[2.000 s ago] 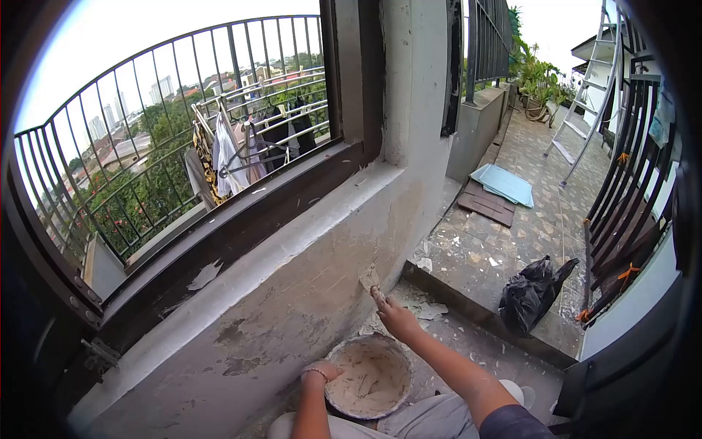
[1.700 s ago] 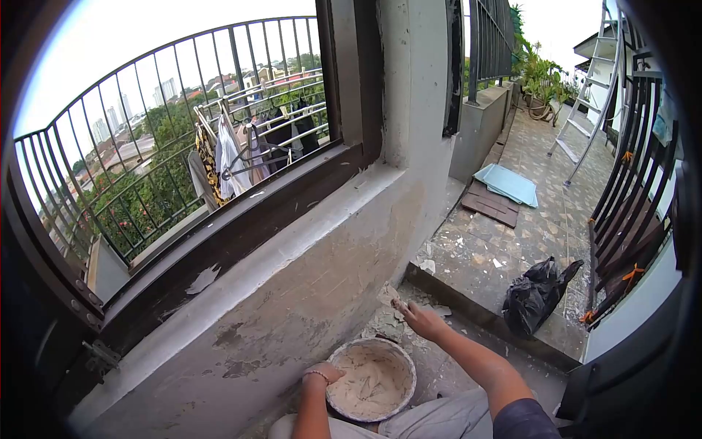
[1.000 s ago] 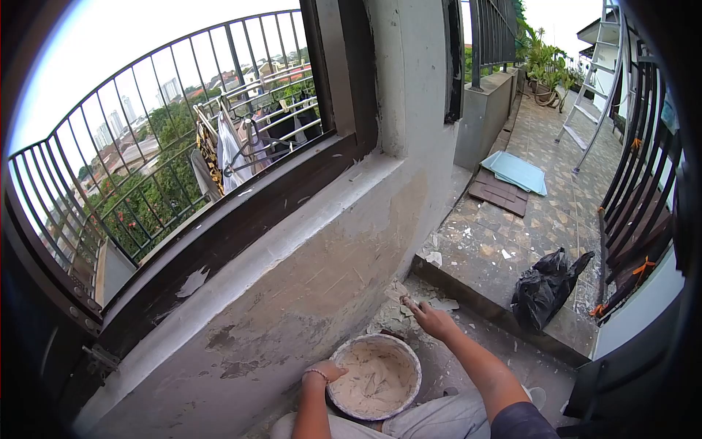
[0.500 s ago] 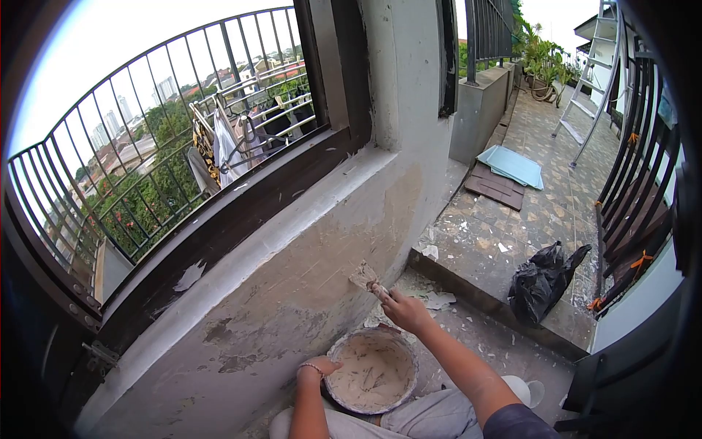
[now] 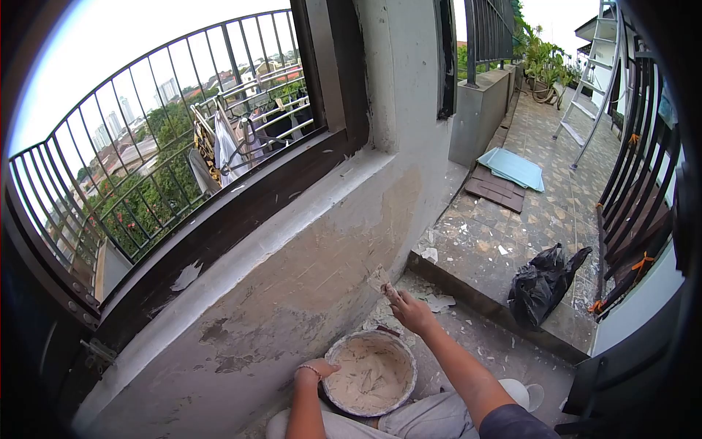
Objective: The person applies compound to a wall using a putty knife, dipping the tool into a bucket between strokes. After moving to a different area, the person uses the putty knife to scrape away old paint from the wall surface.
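Observation:
My right hand (image 5: 412, 313) grips a putty knife (image 5: 381, 280) whose plaster-smeared blade lies against the low grey wall (image 5: 307, 285), near its corner. My left hand (image 5: 313, 372) holds the rim of a round bucket (image 5: 369, 373) half full of pale plaster, which rests between my knees. The wall below the sill shows a patchy, fresh skim coat.
A dark window frame with curved metal bars (image 5: 146, 146) runs above the sill. A raised tiled step (image 5: 482, 256) lies to the right with a black rubbish bag (image 5: 545, 282), flat boards (image 5: 512, 175), a ladder (image 5: 592, 66) and a dark gate (image 5: 636, 205).
My right hand went down to the floor by the wall's corner, then came back up with the knife to the wall. My left hand stayed on the bucket.

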